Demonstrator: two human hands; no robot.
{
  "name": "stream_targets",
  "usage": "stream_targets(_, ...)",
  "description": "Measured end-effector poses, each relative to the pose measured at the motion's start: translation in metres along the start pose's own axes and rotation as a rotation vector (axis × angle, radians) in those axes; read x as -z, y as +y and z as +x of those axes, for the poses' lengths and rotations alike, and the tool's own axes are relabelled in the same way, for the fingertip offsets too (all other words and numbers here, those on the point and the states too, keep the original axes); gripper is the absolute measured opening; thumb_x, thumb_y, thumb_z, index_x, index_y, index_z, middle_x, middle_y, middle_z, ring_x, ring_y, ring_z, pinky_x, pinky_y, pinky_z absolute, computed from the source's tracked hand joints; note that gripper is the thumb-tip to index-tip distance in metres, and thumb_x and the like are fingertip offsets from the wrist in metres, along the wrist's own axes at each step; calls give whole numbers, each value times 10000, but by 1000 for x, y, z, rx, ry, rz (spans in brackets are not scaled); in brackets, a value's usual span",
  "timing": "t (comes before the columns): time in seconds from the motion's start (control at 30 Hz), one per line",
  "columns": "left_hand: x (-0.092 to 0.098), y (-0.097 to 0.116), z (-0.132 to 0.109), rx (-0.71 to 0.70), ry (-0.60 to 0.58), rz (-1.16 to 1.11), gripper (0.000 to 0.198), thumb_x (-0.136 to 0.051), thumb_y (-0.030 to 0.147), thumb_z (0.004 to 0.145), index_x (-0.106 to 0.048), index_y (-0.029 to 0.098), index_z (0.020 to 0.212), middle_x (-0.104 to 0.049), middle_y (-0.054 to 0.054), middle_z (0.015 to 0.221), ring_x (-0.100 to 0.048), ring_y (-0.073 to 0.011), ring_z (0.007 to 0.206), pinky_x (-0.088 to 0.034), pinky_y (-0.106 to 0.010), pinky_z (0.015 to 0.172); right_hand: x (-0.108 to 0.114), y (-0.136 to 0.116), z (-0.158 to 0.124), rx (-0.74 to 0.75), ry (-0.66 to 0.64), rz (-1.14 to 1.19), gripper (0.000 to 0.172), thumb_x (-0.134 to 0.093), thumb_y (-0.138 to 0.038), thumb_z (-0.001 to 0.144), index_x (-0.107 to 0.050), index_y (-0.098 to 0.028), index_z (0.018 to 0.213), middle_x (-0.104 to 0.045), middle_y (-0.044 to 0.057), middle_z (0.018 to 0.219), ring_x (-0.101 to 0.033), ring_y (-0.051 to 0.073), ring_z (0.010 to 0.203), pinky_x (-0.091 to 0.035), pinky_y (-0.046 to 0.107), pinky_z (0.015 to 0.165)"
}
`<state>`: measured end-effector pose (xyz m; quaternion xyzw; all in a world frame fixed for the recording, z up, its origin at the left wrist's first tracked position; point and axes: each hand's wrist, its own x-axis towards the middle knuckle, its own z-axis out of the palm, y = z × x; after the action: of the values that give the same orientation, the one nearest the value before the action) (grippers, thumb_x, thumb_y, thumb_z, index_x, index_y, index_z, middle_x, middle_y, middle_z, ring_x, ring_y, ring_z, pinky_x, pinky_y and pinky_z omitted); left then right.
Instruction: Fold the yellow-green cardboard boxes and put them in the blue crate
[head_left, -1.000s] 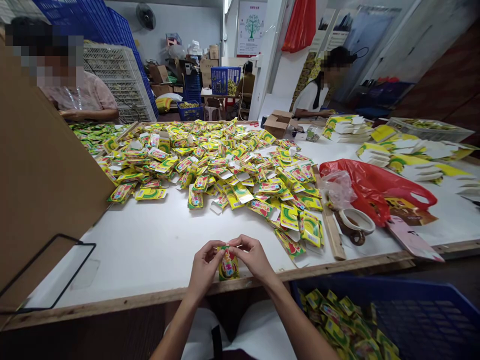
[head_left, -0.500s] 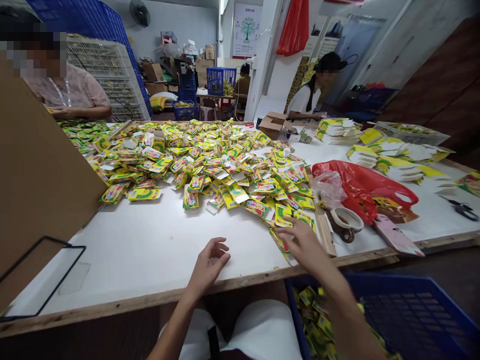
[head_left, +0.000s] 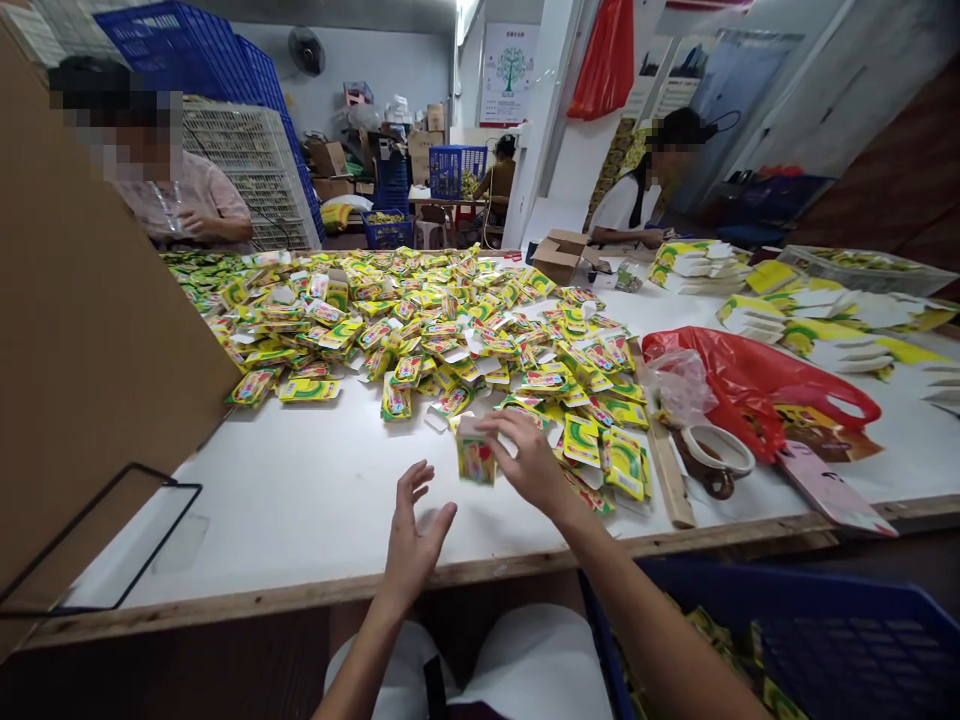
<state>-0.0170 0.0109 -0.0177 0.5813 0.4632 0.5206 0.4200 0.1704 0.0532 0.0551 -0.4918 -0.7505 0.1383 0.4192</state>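
Observation:
My right hand point(head_left: 529, 460) pinches a small yellow-green flat carton point(head_left: 475, 456) by its top and holds it just above the white table point(head_left: 300, 500), at the near edge of the big pile of similar cartons point(head_left: 420, 320). My left hand point(head_left: 415, 525) hovers over the table's front part with its fingers spread and nothing in them, a little left of and below the carton.
A blue crate point(head_left: 840, 640) with folded cartons stands at the lower right. A red plastic bag point(head_left: 750, 380), a tape roll point(head_left: 716, 452) and a wooden strip point(head_left: 664, 460) lie to the right. A brown cardboard sheet point(head_left: 90, 330) leans on the left. Other people sit across the table.
The folded carton left my hands toward the crate side. My right hand reached to the pile, picked up a fresh carton and brought it leftward. My left hand opened.

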Motion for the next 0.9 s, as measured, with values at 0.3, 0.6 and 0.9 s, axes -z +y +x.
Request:
stream_targets(0.3,1,1,0,164,-236,-123,349,-549,323,834,-477,224,1161,-640,-48,988,-643,-175,863,-520,-278,726,-55,5,-69,-454,125,641,245,-626,-284,788,-525,-222,1002,-632,37,954,-631,173,834,-505,308,773)
stream_targets(0.6,2,-3,9,148,-176,-79,206,-572,328,818,-655,164,911,-664,-79,1013,-600,-214,1002,-466,-330,884,-58,4,-68,-429,47,512,158,-568,-323,836,-635,-186,795,-650,34,795,-607,180,777,-483,302,748)
stream_targets(0.9,-1,7,8,89,-171,-122,163,-595,315,802,-632,163,846,-664,-65,898,-619,-189,889,-486,-302,820,-53,-11,-68,-330,92,501,158,-574,-309,842,-670,-199,783,-671,53,858,-618,195,843,-481,325,803)
